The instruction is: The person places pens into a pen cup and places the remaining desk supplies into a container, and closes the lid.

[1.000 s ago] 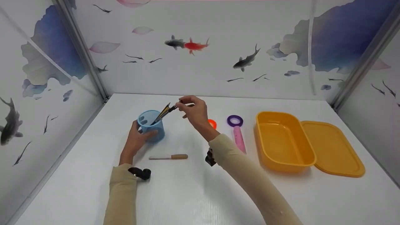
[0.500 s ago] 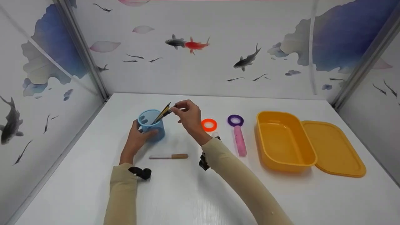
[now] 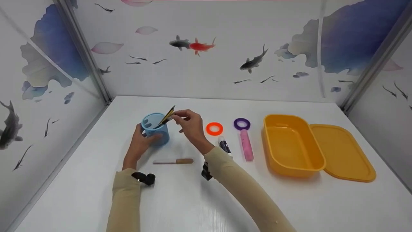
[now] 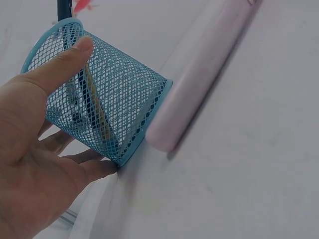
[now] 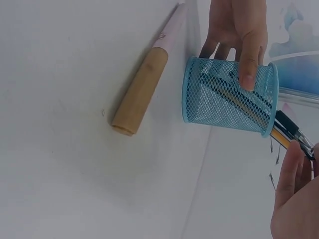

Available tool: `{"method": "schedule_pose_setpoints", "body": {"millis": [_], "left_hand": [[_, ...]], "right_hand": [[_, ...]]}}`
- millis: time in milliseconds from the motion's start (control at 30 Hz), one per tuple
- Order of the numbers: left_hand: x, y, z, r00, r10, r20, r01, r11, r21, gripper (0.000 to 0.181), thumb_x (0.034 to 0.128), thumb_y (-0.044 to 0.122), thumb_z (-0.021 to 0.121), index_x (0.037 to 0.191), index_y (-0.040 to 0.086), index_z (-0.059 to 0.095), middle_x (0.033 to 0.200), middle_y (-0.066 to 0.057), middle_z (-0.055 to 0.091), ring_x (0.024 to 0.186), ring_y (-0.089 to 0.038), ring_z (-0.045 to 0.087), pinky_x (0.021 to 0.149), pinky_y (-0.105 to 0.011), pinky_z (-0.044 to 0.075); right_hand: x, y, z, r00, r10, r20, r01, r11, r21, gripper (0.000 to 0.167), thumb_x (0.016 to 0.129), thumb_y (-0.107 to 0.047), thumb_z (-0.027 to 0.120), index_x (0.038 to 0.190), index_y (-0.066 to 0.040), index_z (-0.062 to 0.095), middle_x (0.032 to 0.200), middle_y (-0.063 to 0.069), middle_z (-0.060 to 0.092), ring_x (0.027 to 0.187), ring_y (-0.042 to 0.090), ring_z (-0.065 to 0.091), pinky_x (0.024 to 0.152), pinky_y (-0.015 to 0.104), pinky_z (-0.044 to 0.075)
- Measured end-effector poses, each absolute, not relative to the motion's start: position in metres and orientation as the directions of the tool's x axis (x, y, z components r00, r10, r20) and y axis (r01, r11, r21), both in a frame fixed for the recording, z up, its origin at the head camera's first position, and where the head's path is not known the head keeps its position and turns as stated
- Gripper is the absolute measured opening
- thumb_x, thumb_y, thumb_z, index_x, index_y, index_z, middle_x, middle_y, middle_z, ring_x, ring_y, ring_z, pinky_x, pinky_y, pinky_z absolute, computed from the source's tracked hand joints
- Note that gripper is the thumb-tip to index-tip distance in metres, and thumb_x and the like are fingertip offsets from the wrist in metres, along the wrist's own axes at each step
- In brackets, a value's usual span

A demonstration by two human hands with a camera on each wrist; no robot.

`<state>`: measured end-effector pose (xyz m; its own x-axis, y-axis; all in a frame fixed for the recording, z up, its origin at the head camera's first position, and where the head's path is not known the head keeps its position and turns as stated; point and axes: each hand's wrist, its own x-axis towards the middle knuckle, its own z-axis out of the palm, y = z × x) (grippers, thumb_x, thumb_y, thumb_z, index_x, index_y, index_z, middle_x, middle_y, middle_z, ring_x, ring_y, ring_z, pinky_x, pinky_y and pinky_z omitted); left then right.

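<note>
My left hand [image 3: 138,146] grips a light-blue mesh pen holder [image 3: 163,137] round its side, its thumb lying across the mesh in the left wrist view. The holder stands on the table. Out of its mouth lean a yellow pencil [image 5: 280,138] and a black pen [image 5: 287,123]. Just over the rim, my right hand [image 3: 193,129] pinches the upper end of a slim dark pen among them; its fingers partly cover it. In front of the holder lies a white marker with a tan cap [image 5: 142,92].
Right of my hands lie an orange ring [image 3: 214,124], a glue stick [image 3: 224,145], a purple ring [image 3: 242,128] and a pink stick [image 3: 246,145]. An open yellow box [image 3: 268,145] stands beyond them, its lid [image 3: 347,154] beside it. Printed walls enclose the table.
My right hand has moved left and down, closer to the holder's rim, and the pinched pen shows less above it. The orange ring and glue stick have come into view. My left hand stays put.
</note>
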<state>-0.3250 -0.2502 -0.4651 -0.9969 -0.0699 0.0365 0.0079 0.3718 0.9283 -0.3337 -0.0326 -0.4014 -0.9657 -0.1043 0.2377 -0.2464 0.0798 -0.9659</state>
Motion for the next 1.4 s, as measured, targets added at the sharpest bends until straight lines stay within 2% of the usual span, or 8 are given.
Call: {"method": "schedule_pose_setpoints", "body": {"millis": [267, 600, 867, 1033, 1133, 1300, 1400], "left_hand": [[-0.326, -0.248, -0.466, -0.998, -0.061, 0.024, 0.000, 0.372, 0.928, 0.105, 0.0851, 0.042, 0.079, 0.160, 0.011, 0.012, 0.168, -0.014, 0.019, 0.157, -0.035, 0.016, 0.128, -0.054, 0.021], [-0.325, -0.243, -0.462, -0.997, -0.082, 0.009, -0.025, 0.403, 0.915, 0.107, 0.0842, 0.047, 0.078, 0.161, 0.013, 0.011, 0.168, -0.014, 0.018, 0.156, -0.036, 0.017, 0.127, -0.056, 0.022], [-0.326, -0.244, -0.463, -0.997, -0.077, 0.011, -0.021, 0.398, 0.917, 0.105, 0.0856, 0.043, 0.078, 0.160, 0.013, 0.011, 0.168, -0.014, 0.018, 0.157, -0.035, 0.016, 0.127, -0.055, 0.022], [-0.326, -0.247, -0.462, -0.997, -0.071, 0.012, -0.017, 0.398, 0.917, 0.110, 0.0834, 0.048, 0.078, 0.161, 0.013, 0.009, 0.168, -0.013, 0.017, 0.157, -0.035, 0.015, 0.127, -0.056, 0.021], [-0.326, -0.248, -0.463, -0.998, -0.065, 0.015, -0.013, 0.405, 0.914, 0.110, 0.0834, 0.049, 0.078, 0.161, 0.012, 0.009, 0.169, -0.014, 0.016, 0.157, -0.036, 0.015, 0.127, -0.056, 0.021], [-0.325, -0.250, -0.463, -0.997, -0.076, 0.001, -0.031, 0.417, 0.909, 0.111, 0.0834, 0.049, 0.078, 0.161, 0.012, 0.007, 0.169, -0.014, 0.015, 0.157, -0.035, 0.014, 0.127, -0.055, 0.020], [-0.325, -0.250, -0.463, -0.997, -0.081, -0.006, -0.039, 0.415, 0.909, 0.111, 0.0837, 0.048, 0.078, 0.161, 0.012, 0.007, 0.169, -0.014, 0.015, 0.157, -0.035, 0.014, 0.128, -0.054, 0.020]], "right_hand": [[-0.332, -0.037, -0.406, -0.962, -0.140, 0.233, -0.247, 0.093, -0.965, 0.021, 0.094, -0.020, 0.070, 0.113, -0.012, 0.075, 0.105, 0.006, 0.073, 0.084, 0.021, 0.068, 0.059, 0.023, 0.060], [-0.331, -0.030, -0.413, -0.950, -0.237, 0.202, -0.229, 0.091, -0.969, 0.032, 0.095, -0.025, 0.069, 0.124, -0.012, 0.070, 0.113, 0.008, 0.071, 0.099, 0.037, 0.067, 0.063, 0.025, 0.062], [-0.326, -0.014, -0.420, -0.927, -0.323, 0.192, -0.240, 0.117, -0.964, 0.039, 0.095, -0.028, 0.070, 0.130, -0.014, 0.066, 0.123, 0.009, 0.067, 0.107, 0.031, 0.067, 0.071, 0.028, 0.063], [-0.320, -0.007, -0.425, -0.919, -0.355, 0.173, -0.235, 0.141, -0.962, 0.040, 0.094, -0.031, 0.071, 0.131, -0.016, 0.066, 0.123, 0.007, 0.068, 0.103, 0.025, 0.066, 0.072, 0.027, 0.063], [-0.317, -0.003, -0.429, -0.915, -0.377, 0.142, -0.217, 0.165, -0.962, 0.041, 0.093, -0.032, 0.072, 0.131, -0.018, 0.066, 0.121, 0.005, 0.068, 0.101, 0.018, 0.064, 0.074, 0.027, 0.062], [-0.313, 0.006, -0.435, -0.899, -0.431, 0.073, -0.180, 0.215, -0.960, 0.041, 0.092, -0.032, 0.073, 0.131, -0.021, 0.066, 0.119, 0.003, 0.069, 0.101, 0.015, 0.064, 0.077, 0.026, 0.061], [-0.312, 0.012, -0.437, -0.883, -0.468, 0.031, -0.166, 0.249, -0.954, 0.042, 0.091, -0.030, 0.074, 0.131, -0.019, 0.066, 0.118, 0.003, 0.070, 0.099, 0.015, 0.065, 0.077, 0.025, 0.061]]}}
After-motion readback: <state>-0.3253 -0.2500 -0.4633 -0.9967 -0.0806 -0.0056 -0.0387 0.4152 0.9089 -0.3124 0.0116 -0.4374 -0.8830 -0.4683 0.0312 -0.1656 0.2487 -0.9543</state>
